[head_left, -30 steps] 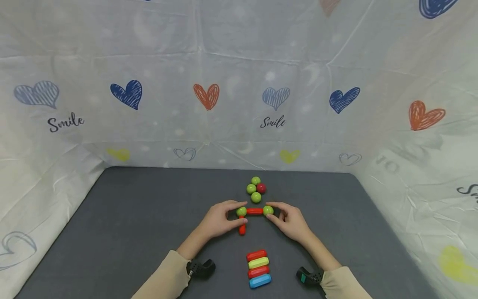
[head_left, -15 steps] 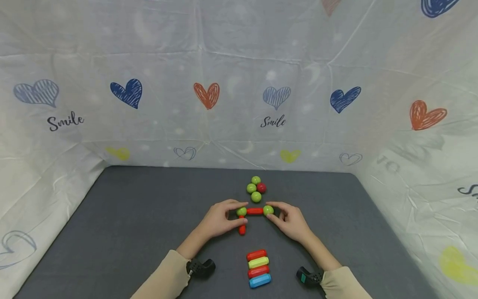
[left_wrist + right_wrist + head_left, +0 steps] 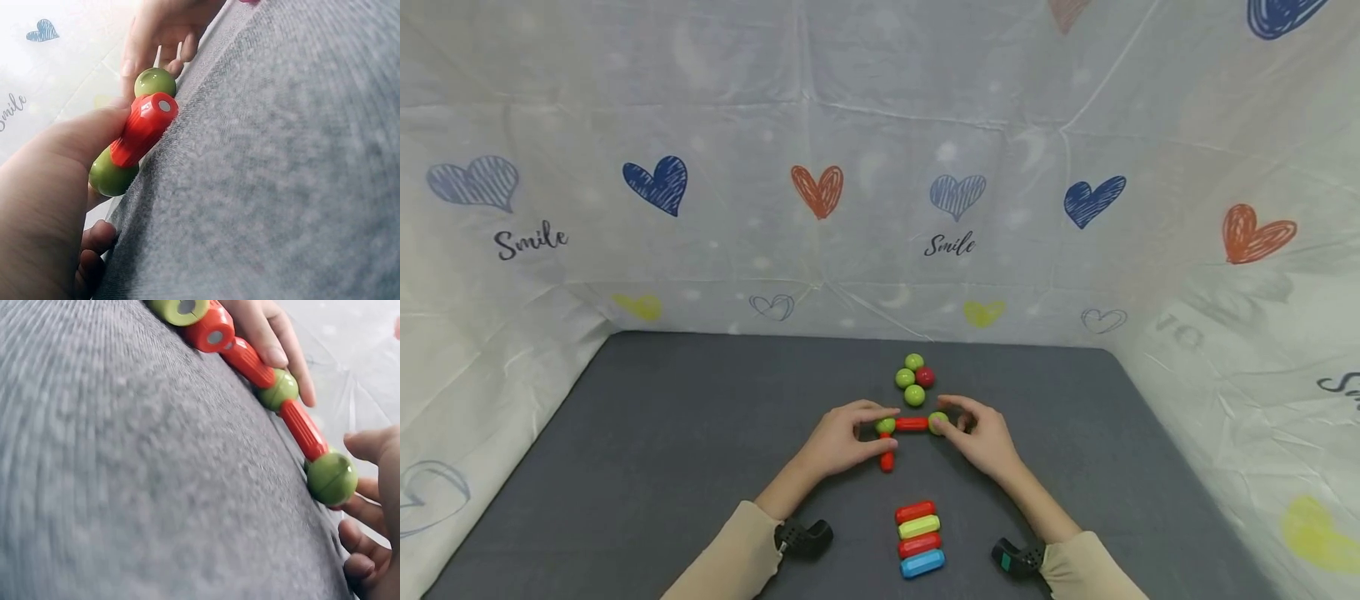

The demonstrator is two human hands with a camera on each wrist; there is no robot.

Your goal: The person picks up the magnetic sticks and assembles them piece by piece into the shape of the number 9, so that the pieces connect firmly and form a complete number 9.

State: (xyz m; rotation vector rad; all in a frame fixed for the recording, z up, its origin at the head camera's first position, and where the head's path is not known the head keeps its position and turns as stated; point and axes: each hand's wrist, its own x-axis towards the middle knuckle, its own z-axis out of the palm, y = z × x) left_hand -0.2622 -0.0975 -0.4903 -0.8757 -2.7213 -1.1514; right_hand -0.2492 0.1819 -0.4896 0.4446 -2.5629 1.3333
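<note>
In the head view, a red magnetic rod [image 3: 912, 424] lies crosswise between a left green ball [image 3: 885, 426] and a right green ball [image 3: 937, 419]. A second red rod [image 3: 887, 462] runs from the left ball towards the person. The left hand [image 3: 847, 437] pinches the left ball, its index finger behind and its thumb in front, over the second rod. Around the right ball is the right hand [image 3: 982, 435]. The right wrist view shows its thumb [image 3: 365, 445] apart from that ball [image 3: 332, 479], with the other fingers loosely bent just behind it.
Behind the joined pieces sit three green balls [image 3: 905, 379] and a red ball [image 3: 925, 377], bunched together. Nearer the person lie two red rods [image 3: 916, 512], a yellow rod [image 3: 919, 527] and a blue rod [image 3: 922, 564]. A white printed sheet [image 3: 880, 250] walls the grey tabletop [image 3: 662, 450].
The right hand's index finger has lifted back from the right green ball, and its thumb has shifted over the ball's front. The left hand and the joined pieces stay put.
</note>
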